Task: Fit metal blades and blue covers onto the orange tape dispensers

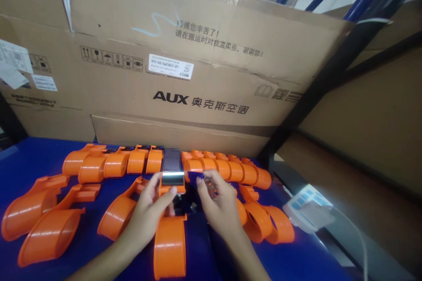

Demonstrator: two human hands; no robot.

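My left hand (148,204) is closed around the head of an orange tape dispenser (171,189), thumb on its front. A shiny metal strip with a toothed edge (173,178) crosses that head. Between the thumb and fingers of my right hand (219,199) is a small dark blue piece (195,177), just right of the head and apart from the strip. Below my hands sits a wide orange ring (169,246); whether it belongs to the held dispenser, I cannot tell. Small dark parts between my hands are blurred.
Several more orange dispensers (90,169) line the back and both sides of the blue tabletop (108,259). Behind them stands a large cardboard box (204,74). A dark metal post (306,88) rises at the right, near a white device (308,206) with a cable.
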